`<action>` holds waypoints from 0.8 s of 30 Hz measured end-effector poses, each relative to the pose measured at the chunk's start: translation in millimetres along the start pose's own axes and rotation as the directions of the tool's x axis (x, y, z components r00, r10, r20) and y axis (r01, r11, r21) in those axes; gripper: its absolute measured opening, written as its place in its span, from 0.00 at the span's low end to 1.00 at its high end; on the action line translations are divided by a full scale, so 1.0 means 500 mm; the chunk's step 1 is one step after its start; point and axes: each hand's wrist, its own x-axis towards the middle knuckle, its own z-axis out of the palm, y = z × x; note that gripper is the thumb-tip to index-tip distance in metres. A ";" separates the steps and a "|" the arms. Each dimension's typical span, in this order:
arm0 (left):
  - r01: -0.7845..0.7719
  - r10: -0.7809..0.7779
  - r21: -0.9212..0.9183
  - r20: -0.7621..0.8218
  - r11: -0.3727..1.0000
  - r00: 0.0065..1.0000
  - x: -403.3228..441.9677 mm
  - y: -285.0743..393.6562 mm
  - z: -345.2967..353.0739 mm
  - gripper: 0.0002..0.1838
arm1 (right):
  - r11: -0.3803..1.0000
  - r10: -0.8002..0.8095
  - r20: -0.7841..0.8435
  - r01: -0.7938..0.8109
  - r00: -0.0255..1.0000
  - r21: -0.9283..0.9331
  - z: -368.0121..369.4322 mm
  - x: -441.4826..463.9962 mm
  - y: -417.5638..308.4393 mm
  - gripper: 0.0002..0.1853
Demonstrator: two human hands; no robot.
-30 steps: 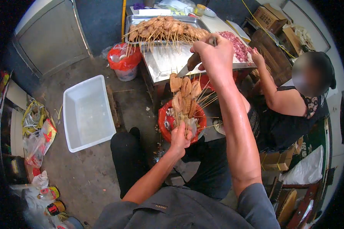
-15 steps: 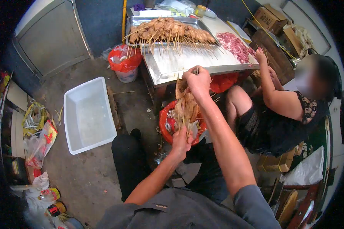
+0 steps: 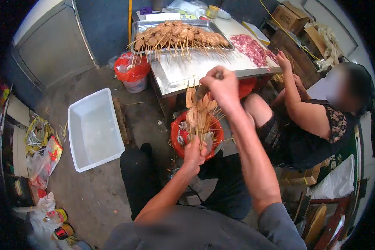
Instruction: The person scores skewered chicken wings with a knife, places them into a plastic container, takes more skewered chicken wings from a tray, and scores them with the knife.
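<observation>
My left hand [image 3: 194, 155] is closed round the lower sticks of a bunch of meat skewers [image 3: 201, 112], which stand fanned upward over a red-lined bucket [image 3: 176, 139]. Just above the meat, my right hand [image 3: 221, 85] is closed round the handle of a tool; a dark blade-like part [image 3: 201, 91] shows below the fingers, beside the skewer tops. More skewers lie piled [image 3: 179, 35] in a metal tray [image 3: 224, 33] on the table [image 3: 171, 71]. Raw red meat pieces [image 3: 250, 48] are spread at the table's right.
A white plastic tub [image 3: 96, 129] stands on the floor at the left. Another red-lined bucket [image 3: 131, 68] is by the table's left end. A co-worker [image 3: 316, 121] sits at the right, hands raised near thin sticks. Cardboard boxes [image 3: 289, 16] are stacked behind.
My right hand has come down from high over the table to the skewer tops. My left hand keeps its hold on the bunch. The co-worker's hands have shifted slightly.
</observation>
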 end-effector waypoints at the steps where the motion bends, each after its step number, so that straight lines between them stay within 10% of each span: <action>1: -0.001 0.001 0.001 0.000 1.000 1.000 -0.003 0.003 0.001 0.21 | 0.997 0.057 0.010 -0.058 0.998 0.047 0.025 0.000 0.055 0.07; 3: 0.005 -0.005 -0.025 0.022 1.000 1.000 -0.009 0.011 0.002 0.22 | 0.958 0.230 0.094 -0.242 0.969 0.151 0.045 -0.016 0.076 0.08; 14: 0.019 -0.019 -0.003 0.066 1.000 0.998 0.005 0.005 -0.013 0.23 | 0.998 0.058 0.025 -0.058 0.998 0.026 -0.057 -0.052 -0.069 0.06; 24: 0.025 -0.024 -0.008 0.089 1.000 0.996 -0.004 0.020 -0.014 0.22 | 0.929 0.033 -0.021 -0.023 0.999 0.369 -0.042 -0.080 0.016 0.04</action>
